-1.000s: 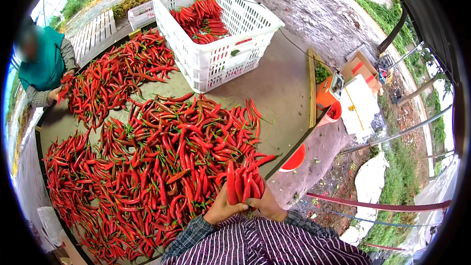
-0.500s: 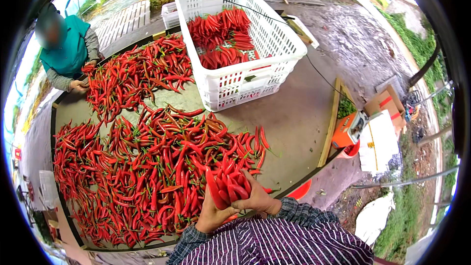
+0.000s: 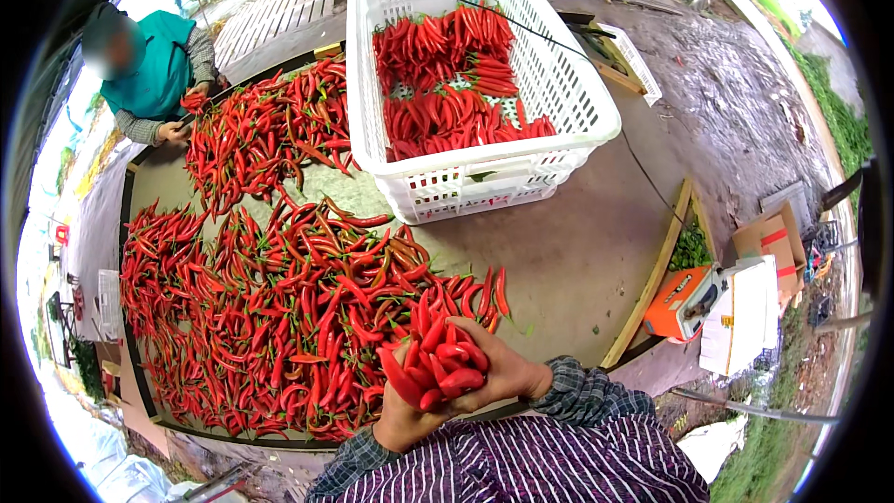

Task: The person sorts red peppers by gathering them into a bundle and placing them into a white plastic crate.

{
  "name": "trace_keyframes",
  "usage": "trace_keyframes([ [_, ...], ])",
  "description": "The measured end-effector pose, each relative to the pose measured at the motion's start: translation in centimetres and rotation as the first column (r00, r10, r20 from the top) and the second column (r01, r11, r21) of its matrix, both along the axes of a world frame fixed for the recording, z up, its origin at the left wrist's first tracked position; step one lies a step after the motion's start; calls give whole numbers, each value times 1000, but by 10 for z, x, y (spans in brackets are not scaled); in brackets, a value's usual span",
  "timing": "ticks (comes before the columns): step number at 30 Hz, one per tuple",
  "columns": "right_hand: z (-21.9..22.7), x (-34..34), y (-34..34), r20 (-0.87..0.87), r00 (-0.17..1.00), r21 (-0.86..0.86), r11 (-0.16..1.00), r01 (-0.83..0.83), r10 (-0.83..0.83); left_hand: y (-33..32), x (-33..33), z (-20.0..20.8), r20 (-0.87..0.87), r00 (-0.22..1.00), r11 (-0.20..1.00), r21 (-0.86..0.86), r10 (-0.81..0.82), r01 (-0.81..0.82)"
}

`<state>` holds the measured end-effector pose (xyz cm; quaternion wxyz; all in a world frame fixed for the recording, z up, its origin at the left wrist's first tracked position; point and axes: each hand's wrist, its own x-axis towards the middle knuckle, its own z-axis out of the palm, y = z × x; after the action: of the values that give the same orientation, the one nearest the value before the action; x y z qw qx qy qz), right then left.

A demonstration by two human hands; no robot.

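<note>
A bunch of red chili peppers [image 3: 438, 368] is clasped between my two hands just above the table's near edge. My left hand [image 3: 402, 417] wraps round the bunch from the left and below. From the right, my right hand [image 3: 507, 368] closes on the same bunch, its fingers partly hidden behind the peppers. Just beyond my hands spreads a wide heap of loose red chili peppers [image 3: 307, 317] with green stems. Farther off stands a white slatted plastic crate [image 3: 484, 163], holding chili peppers [image 3: 456, 121] laid in rows.
Across the table [image 3: 577, 242], at the far left, a person in a teal vest [image 3: 168, 65] handles peppers. A black cable [image 3: 633, 144] runs over the crate. Wooden strips [image 3: 647, 279] edge the table's right side. Beyond them are an orange box [image 3: 680, 303] and a cardboard carton [image 3: 768, 242].
The view has shifted, so the crate and table sit farther right in it. My hands have tipped the pepper bunch, and more of the pepper ends face me. Both hands still hold it.
</note>
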<state>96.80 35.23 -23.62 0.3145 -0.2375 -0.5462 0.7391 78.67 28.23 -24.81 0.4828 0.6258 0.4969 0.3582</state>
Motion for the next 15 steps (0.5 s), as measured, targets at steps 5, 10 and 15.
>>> trace_keyframes([
  [5, 16, 7, 35, -93, 996, 326, 945, 17, 14, 10, 16, 0, 298, 938, 980, -142, 176, -139],
  [10, 47, 5, 82, -265, 964, 622, 768, 153, 23, 50, 18, 34, 280, 941, 980, -119, 190, -162],
  [15, 86, -3, 136, -373, 923, 687, 696, 209, 91, 99, 15, 74, 239, 949, 979, -34, 205, -203],
])
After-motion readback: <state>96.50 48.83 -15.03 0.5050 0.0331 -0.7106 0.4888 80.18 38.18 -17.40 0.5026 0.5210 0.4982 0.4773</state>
